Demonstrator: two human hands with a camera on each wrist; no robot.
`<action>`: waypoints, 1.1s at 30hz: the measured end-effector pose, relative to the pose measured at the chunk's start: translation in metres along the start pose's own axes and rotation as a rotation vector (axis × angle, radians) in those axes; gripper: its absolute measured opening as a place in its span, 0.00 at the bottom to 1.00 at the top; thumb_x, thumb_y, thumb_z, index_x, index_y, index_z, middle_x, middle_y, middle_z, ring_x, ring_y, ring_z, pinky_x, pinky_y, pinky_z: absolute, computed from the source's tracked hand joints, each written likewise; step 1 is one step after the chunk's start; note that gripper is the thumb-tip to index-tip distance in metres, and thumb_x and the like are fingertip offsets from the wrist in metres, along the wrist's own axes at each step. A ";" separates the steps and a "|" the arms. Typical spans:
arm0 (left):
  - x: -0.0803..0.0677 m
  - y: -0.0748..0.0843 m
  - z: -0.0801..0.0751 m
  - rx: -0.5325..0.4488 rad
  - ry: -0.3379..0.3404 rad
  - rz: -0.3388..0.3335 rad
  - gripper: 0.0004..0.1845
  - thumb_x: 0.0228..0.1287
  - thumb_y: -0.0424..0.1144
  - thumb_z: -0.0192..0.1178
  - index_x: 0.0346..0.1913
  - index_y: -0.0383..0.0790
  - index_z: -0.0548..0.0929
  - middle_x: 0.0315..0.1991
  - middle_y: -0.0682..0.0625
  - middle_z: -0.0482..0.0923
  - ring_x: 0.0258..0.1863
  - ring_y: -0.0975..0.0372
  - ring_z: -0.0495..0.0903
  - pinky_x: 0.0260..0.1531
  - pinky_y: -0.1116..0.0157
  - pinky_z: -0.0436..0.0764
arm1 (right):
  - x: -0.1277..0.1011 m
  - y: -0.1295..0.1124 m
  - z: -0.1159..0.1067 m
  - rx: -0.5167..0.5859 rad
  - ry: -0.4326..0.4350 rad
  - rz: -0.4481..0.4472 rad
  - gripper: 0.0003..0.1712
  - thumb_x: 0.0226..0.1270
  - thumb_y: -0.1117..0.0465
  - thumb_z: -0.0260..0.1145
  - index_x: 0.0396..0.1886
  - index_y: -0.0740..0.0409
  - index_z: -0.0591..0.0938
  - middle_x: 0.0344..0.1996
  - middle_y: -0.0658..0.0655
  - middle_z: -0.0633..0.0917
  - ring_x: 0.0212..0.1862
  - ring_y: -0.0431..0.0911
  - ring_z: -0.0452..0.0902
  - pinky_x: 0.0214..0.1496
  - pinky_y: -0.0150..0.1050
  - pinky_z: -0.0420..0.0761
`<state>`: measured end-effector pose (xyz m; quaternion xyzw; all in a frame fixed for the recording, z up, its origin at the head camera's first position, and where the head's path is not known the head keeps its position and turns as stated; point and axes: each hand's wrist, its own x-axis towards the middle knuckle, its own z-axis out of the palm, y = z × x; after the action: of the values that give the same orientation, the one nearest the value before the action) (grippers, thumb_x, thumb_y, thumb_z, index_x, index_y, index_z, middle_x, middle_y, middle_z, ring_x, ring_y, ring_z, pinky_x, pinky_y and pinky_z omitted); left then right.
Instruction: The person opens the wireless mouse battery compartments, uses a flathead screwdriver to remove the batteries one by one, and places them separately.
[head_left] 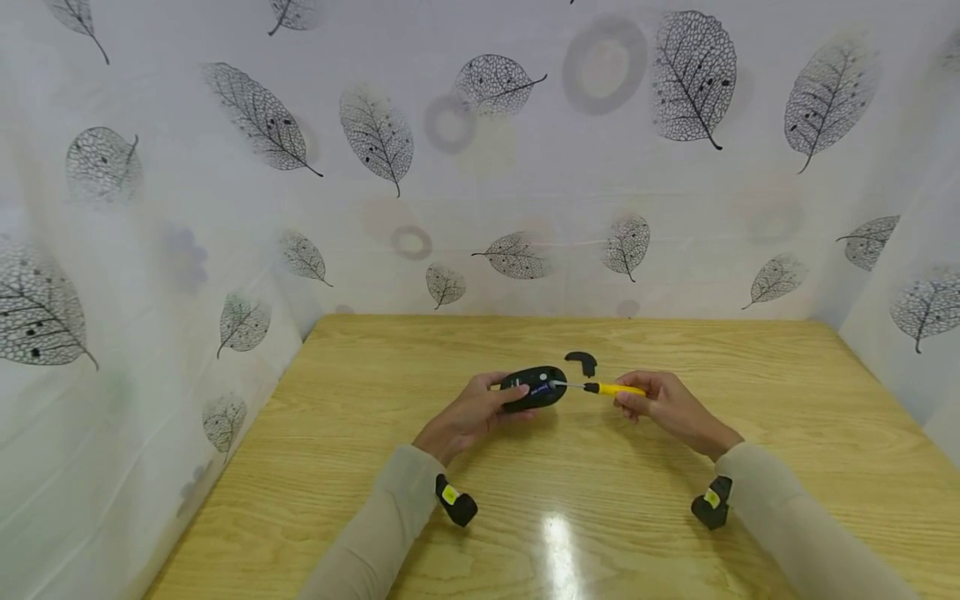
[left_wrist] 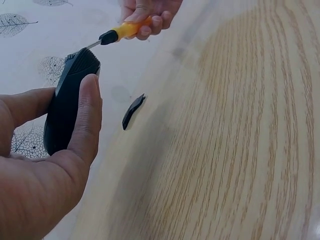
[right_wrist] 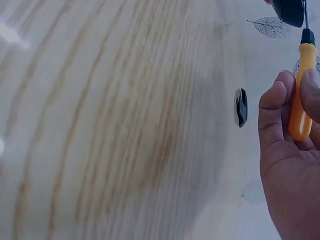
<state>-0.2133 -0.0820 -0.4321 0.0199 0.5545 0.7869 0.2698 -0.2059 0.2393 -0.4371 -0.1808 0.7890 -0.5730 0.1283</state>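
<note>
In the head view my left hand [head_left: 476,408] holds a black computer mouse [head_left: 510,385] with its underside up, the thumb lying across it. A blue battery [head_left: 542,389] shows in the recess of the underside. My right hand [head_left: 667,404] grips a screwdriver [head_left: 618,389] by its yellow handle, with thumb and fingers around it. Its thin metal shaft points left, and the tip overlaps the end of the mouse by the battery. From the left wrist, the ridged end of the mouse [left_wrist: 70,102] meets the shaft of the screwdriver [left_wrist: 122,32].
A small curved black cover [head_left: 587,362] lies on the wooden table [head_left: 570,467] just behind the screwdriver. A white curtain [head_left: 525,183] with a leaf print hangs behind the table and along both sides. Each sleeve carries a small black wrist camera [head_left: 457,502].
</note>
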 end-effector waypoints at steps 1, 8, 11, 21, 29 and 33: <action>0.000 0.000 0.000 0.002 0.000 0.002 0.27 0.74 0.30 0.60 0.71 0.28 0.67 0.63 0.32 0.70 0.56 0.41 0.81 0.52 0.60 0.86 | 0.000 0.000 0.000 -0.002 0.002 -0.002 0.18 0.78 0.62 0.61 0.54 0.75 0.78 0.38 0.74 0.80 0.34 0.52 0.78 0.38 0.44 0.86; -0.001 -0.001 -0.001 0.014 -0.008 0.012 0.27 0.74 0.31 0.60 0.71 0.26 0.66 0.64 0.31 0.69 0.58 0.39 0.80 0.53 0.60 0.85 | -0.001 -0.004 -0.003 -0.018 0.014 -0.001 0.17 0.77 0.61 0.62 0.54 0.74 0.78 0.38 0.74 0.80 0.34 0.54 0.79 0.38 0.45 0.87; -0.001 -0.001 -0.002 0.015 -0.008 0.013 0.27 0.74 0.30 0.59 0.71 0.26 0.65 0.64 0.31 0.69 0.58 0.39 0.79 0.54 0.60 0.85 | -0.002 -0.006 -0.005 -0.046 0.031 -0.001 0.17 0.77 0.61 0.62 0.54 0.72 0.79 0.39 0.74 0.81 0.35 0.55 0.79 0.39 0.45 0.87; -0.003 0.001 -0.005 0.011 0.013 0.006 0.29 0.75 0.31 0.59 0.73 0.27 0.63 0.65 0.30 0.67 0.60 0.36 0.77 0.52 0.61 0.86 | -0.007 -0.010 -0.012 -0.238 0.157 0.019 0.21 0.77 0.54 0.63 0.58 0.66 0.82 0.50 0.66 0.80 0.41 0.51 0.74 0.37 0.40 0.80; -0.004 0.001 -0.007 0.011 0.017 0.001 0.30 0.74 0.31 0.59 0.74 0.28 0.62 0.65 0.31 0.68 0.59 0.36 0.77 0.52 0.60 0.86 | -0.010 -0.015 -0.019 -0.289 0.185 0.017 0.22 0.75 0.54 0.65 0.58 0.65 0.83 0.45 0.63 0.80 0.37 0.49 0.68 0.33 0.36 0.73; -0.004 0.000 -0.008 0.015 0.012 0.004 0.30 0.74 0.31 0.59 0.74 0.28 0.63 0.65 0.31 0.68 0.60 0.37 0.77 0.52 0.60 0.86 | -0.011 -0.015 -0.023 -0.301 0.195 0.016 0.21 0.74 0.54 0.67 0.58 0.65 0.83 0.42 0.62 0.80 0.34 0.48 0.66 0.30 0.35 0.69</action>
<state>-0.2121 -0.0909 -0.4340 0.0186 0.5621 0.7834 0.2647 -0.2031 0.2595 -0.4158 -0.1354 0.8759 -0.4623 0.0273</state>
